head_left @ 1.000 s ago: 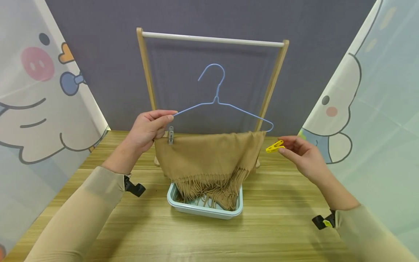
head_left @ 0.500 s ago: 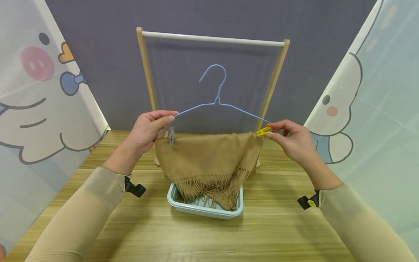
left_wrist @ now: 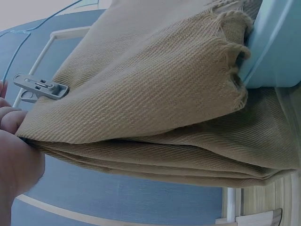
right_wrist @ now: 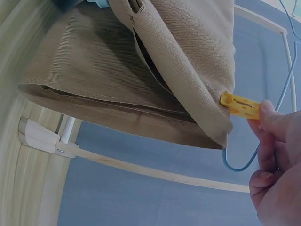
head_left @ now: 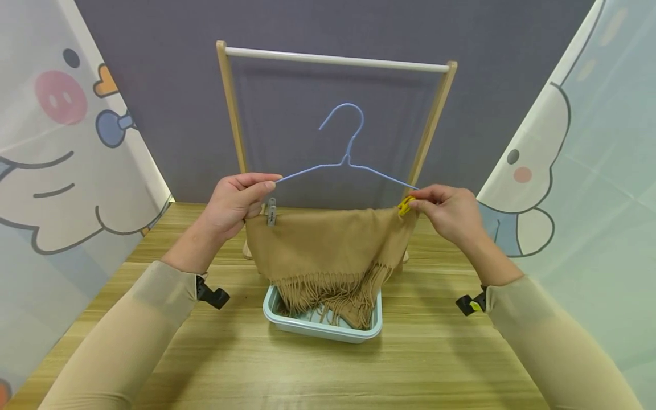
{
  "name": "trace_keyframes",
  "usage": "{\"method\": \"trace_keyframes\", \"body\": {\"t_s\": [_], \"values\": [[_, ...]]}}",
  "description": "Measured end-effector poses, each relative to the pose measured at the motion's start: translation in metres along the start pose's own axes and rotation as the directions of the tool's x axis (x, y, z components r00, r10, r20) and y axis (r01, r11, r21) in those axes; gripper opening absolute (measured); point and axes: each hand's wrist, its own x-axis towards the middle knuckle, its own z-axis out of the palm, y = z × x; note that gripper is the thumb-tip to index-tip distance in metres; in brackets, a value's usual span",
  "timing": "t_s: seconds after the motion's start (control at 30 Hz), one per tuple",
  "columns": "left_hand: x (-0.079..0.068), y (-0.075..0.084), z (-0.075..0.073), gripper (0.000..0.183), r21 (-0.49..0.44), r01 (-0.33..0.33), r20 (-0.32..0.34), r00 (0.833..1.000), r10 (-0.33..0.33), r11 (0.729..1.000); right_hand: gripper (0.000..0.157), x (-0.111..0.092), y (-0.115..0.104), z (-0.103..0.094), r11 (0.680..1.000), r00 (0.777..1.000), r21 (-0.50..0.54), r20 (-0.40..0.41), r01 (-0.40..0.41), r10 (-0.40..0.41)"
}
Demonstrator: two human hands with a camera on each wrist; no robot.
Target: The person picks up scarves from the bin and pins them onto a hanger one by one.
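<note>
A brown fringed scarf (head_left: 328,239) is draped over the lower bar of a blue wire hanger (head_left: 348,161). My left hand (head_left: 230,202) pinches the hanger's left shoulder, beside a grey clothespin (head_left: 271,212) clipped on the scarf's top edge. With thumb and fingers, my right hand (head_left: 451,213) pinches a yellow clothespin (head_left: 406,205) at the scarf's top right corner. In the right wrist view the yellow clothespin (right_wrist: 241,106) has its tip on the scarf's edge, and the hanger's blue rounded end shows below it. The scarf's fringe hangs down into a basin.
A light blue basin (head_left: 323,330) stands on the wooden table (head_left: 307,376) beneath the scarf. Behind the hanger rises a rack with wooden posts and a white rail (head_left: 335,59). Printed cartoon curtains flank both sides.
My right hand has moved left and slightly up, bringing the yellow clothespin from beside the scarf onto its top right edge. The hanger has shifted slightly right; my left hand keeps its hold.
</note>
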Motion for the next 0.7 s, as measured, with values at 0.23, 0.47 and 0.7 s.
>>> {"method": "trace_keyframes", "body": {"t_s": [0.23, 0.47, 0.7], "values": [[-0.003, -0.001, 0.009, 0.044, -0.046, -0.142, -0.010, 0.990, 0.142, 0.989, 0.016, 0.000, -0.001, 0.009, 1.000, 1.000, -0.024, 0.022, 0.019, -0.018], [-0.001, 0.001, 0.012, 0.042, -0.031, -0.142, -0.010, 0.990, 0.142, 0.989, 0.030, -0.002, -0.002, 0.012, 0.999, 0.994, -0.052, 0.106, 0.002, 0.004], [0.000, 0.000, 0.008, 0.041, 0.003, -0.078, -0.022, 0.997, 0.078, 0.997, 0.038, -0.005, 0.002, 0.014, 0.999, 0.996, -0.032, 0.092, 0.004, -0.001]]}}
